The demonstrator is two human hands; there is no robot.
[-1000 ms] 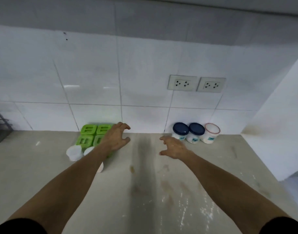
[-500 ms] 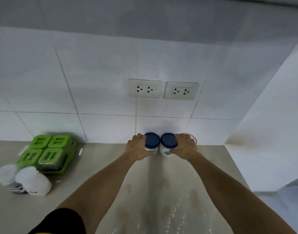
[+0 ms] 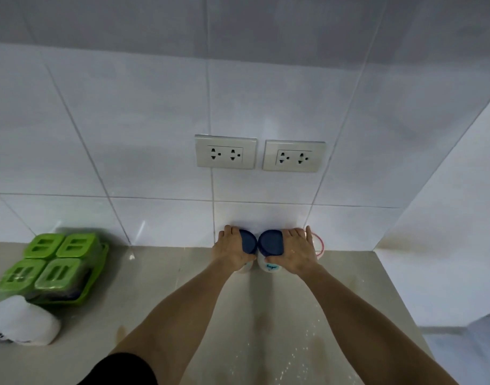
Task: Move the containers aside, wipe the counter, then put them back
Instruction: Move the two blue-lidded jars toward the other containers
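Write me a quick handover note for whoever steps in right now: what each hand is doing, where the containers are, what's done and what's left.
Left hand: wrapped around the left blue-lidded jar by the wall.
Right hand: wrapped around the right blue-lidded jar.
Both jars look to stand on the counter, touching each other.
A red-rimmed container sits behind the right hand, mostly hidden.
At far left: the green-lidded set in its tray and white containers in front of it.
Done: both jars gripped. No cloth in view; brownish stains and wet specks show on the counter.
Left: whether the jars are going aside or back is unclear; the red-rimmed one is untouched.
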